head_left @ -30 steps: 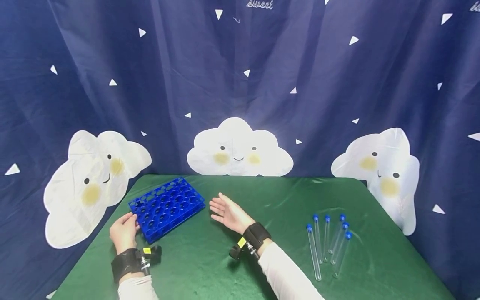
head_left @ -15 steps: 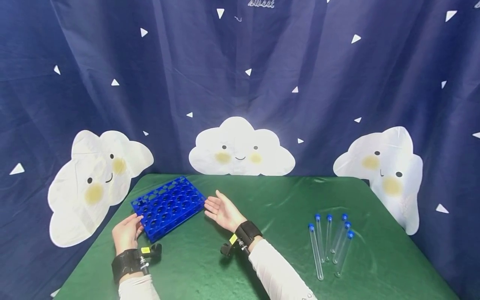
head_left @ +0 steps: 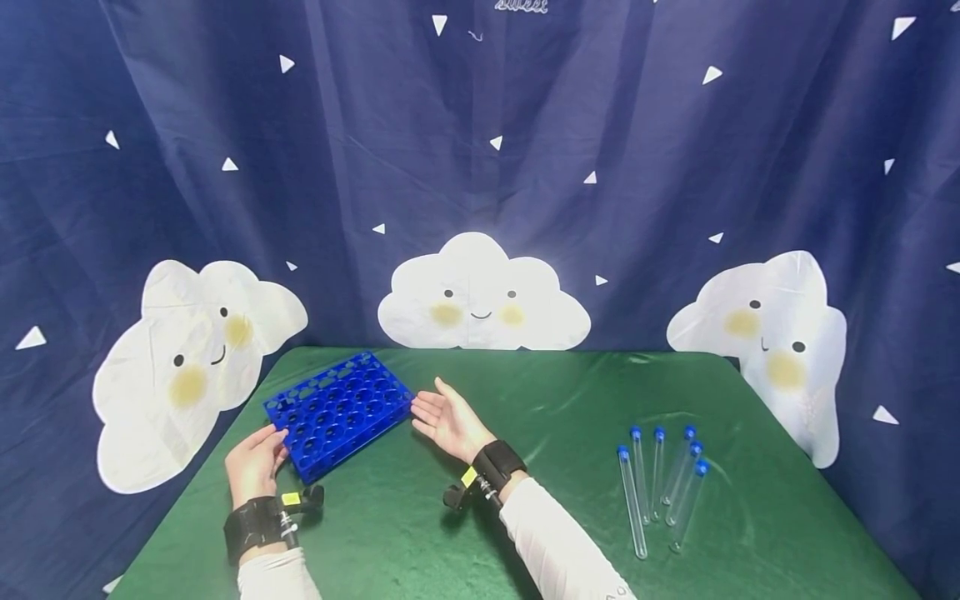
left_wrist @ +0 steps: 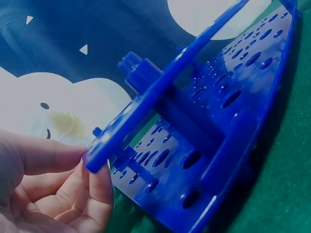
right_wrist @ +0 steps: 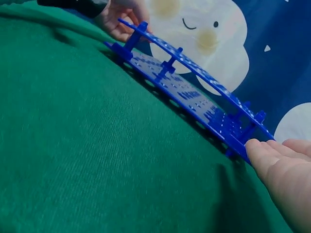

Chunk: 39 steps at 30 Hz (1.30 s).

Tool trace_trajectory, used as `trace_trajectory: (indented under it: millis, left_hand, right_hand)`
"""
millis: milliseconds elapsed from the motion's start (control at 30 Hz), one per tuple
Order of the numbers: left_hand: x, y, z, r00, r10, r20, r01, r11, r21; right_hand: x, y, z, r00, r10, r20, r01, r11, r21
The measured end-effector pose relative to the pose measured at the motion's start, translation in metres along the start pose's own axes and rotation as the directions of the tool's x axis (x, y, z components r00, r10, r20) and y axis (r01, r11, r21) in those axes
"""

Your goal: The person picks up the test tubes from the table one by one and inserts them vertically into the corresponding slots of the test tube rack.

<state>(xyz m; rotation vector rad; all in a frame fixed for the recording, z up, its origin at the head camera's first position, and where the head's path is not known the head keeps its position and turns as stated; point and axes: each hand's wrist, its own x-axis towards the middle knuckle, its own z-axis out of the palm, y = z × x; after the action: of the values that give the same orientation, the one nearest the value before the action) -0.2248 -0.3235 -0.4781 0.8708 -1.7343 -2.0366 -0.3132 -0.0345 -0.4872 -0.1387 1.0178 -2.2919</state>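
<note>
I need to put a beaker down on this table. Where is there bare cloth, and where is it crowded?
Bare cloth lies between the right hand and the test tubes, and along the near edge. It is crowded around the blue rack, flanked by both hands, the left hand at its corner.

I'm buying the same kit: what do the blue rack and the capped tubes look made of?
The rack looks like moulded hard plastic: uniform glossy blue, thin flat plates with punched holes. The tubes are clear with blue caps, so glass or clear plastic; the pictures cannot settle which.
</note>
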Motion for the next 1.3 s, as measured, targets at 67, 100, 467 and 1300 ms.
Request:
trace_trajectory:
  millis: [67,100,467,1300]
  left_hand:
    - [0.0,0.0,0.001,1.0,0.004,0.004,-0.004,1.0,0.008]
    - [0.0,0.001,0.001,1.0,0.004,0.005,-0.004,1.0,0.006]
    - [0.004,0.001,0.027,0.995,0.081,0.061,-0.087,0.992,0.094]
    - [-0.029,-0.002,0.124,0.92,0.095,0.381,-0.172,0.97,0.173]
  right_hand:
    - [-0.001,0.0,-0.001,1.0,-0.003,0.005,0.003,1.0,-0.008]
    - [-0.002,-0.001,-0.002,1.0,-0.003,0.007,0.003,1.0,-0.009]
    - [-0.02,-0.02,-0.019,0.998,-0.055,0.001,0.055,0.997,-0.05]
    - [-0.137,-0.095,-0.077,0.986,-0.15,-0.066,0.116,0.923,-0.368]
